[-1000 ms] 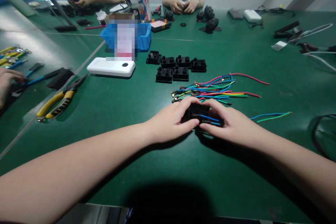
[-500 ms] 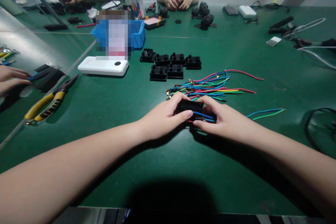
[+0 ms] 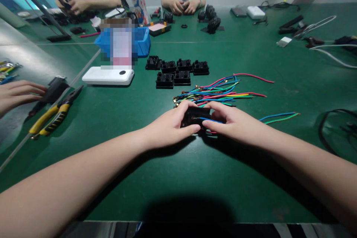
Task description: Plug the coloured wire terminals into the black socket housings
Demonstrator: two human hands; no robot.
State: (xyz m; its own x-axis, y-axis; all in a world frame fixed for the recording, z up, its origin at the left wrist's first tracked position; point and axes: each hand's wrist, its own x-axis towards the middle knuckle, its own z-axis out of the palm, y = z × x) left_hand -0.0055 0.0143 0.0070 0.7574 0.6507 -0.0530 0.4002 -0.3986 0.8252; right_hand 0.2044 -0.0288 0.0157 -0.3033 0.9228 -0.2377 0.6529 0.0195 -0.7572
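A black housing [image 3: 198, 112] is pinched by thumbs and curled fingers of left hand [image 3: 170, 123] and right hand [image 3: 234, 122], beside loose wires [image 3: 228, 96] — a blue wire [image 3: 208, 119] apparently being seated, steady support called for.

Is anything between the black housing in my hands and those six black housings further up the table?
Yes, coloured wires lie between your held housing and the six housings, their metal ends just beyond your left hand.

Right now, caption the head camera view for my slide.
Two hands hold a black housing beside colored wires on a green table.
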